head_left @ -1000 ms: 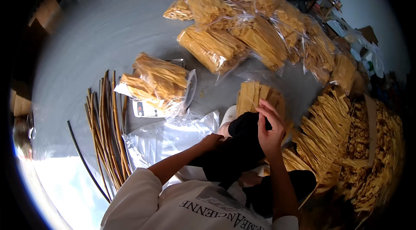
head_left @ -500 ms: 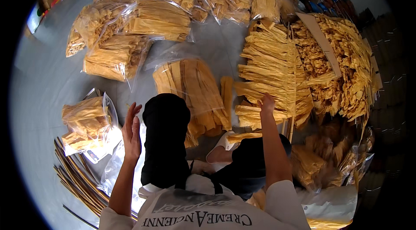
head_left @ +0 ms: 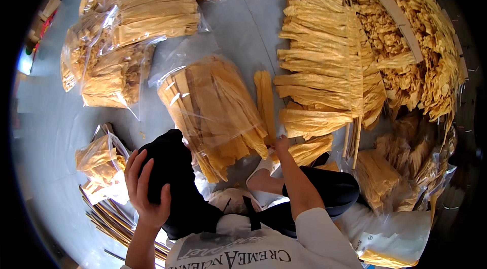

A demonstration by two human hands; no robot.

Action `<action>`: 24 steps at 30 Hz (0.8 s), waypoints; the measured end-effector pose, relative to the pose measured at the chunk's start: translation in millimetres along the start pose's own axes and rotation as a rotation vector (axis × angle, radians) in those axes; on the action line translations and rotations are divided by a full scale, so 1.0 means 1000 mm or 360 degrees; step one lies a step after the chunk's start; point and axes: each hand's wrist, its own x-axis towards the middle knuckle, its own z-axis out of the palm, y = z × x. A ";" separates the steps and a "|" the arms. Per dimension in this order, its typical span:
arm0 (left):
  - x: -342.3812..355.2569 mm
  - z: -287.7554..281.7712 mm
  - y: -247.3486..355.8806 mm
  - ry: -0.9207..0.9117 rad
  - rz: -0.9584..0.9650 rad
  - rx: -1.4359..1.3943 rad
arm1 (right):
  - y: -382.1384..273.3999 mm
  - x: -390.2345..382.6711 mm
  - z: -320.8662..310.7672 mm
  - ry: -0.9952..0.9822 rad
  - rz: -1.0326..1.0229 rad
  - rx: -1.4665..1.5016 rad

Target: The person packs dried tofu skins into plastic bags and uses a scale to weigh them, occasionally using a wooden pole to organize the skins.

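My left hand [head_left: 147, 188] is by my raised left knee, its fingers apart and nothing in them. My right hand [head_left: 282, 143] reaches down between my legs, fingers closed at the near end of a long yellow dried strip [head_left: 264, 96]; the fingertips are partly hidden. That strip lies on the floor beside a clear plastic bag [head_left: 208, 101] packed with flat yellow dried sheets, which look like dried tofu skin. To its right, a row of wrinkled yellow sheets [head_left: 319, 61] hangs over thin sticks [head_left: 356, 139]. A loose folded sheet [head_left: 310, 151] lies just right of my right hand.
Filled clear bags [head_left: 157, 18] crowd the far left. A large heap of crumpled sheets [head_left: 426, 61] rises at the right, a cardboard strip [head_left: 393, 8] across it. Long thin rods [head_left: 114, 223] lie near left, below a small bag [head_left: 101, 160]. A white sack [head_left: 393, 238] is near right.
My right hand has moved from the hanging sheets down and left to the end of the loose strip. My left hand has lowered to my knee. The view has shifted.
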 end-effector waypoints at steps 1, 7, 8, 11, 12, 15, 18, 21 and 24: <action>0.002 0.001 0.000 -0.0019 -0.0011 -0.0004 | 0.005 0.002 0.000 0.0022 0.0035 -0.0003; 0.004 0.004 0.001 -0.0018 -0.0038 0.0038 | -0.016 -0.007 0.009 -0.0452 -0.0020 -0.0128; 0.005 0.004 0.002 -0.0013 -0.0036 0.0034 | -0.014 -0.007 0.010 -0.0308 -0.0021 -0.0379; 0.007 0.005 0.004 -0.0023 -0.0027 0.0011 | -0.006 -0.007 0.010 -0.0299 0.0003 -0.0533; 0.008 0.005 0.005 -0.0020 -0.0018 0.0004 | -0.002 -0.006 0.009 -0.0440 0.0023 -0.0437; 0.005 0.006 0.005 -0.0013 -0.0039 0.0002 | 0.001 -0.012 0.013 -0.0416 0.0123 -0.0368; 0.004 0.006 0.006 0.0018 -0.0007 -0.0046 | 0.012 -0.011 0.011 -0.0417 0.0105 -0.0272; 0.005 0.004 0.008 0.0044 0.0037 -0.0115 | 0.014 -0.004 -0.003 -0.0116 0.0066 -0.0123; 0.003 0.006 0.009 0.0077 0.0065 -0.0176 | -0.038 0.008 -0.020 0.0311 -0.0280 -0.0051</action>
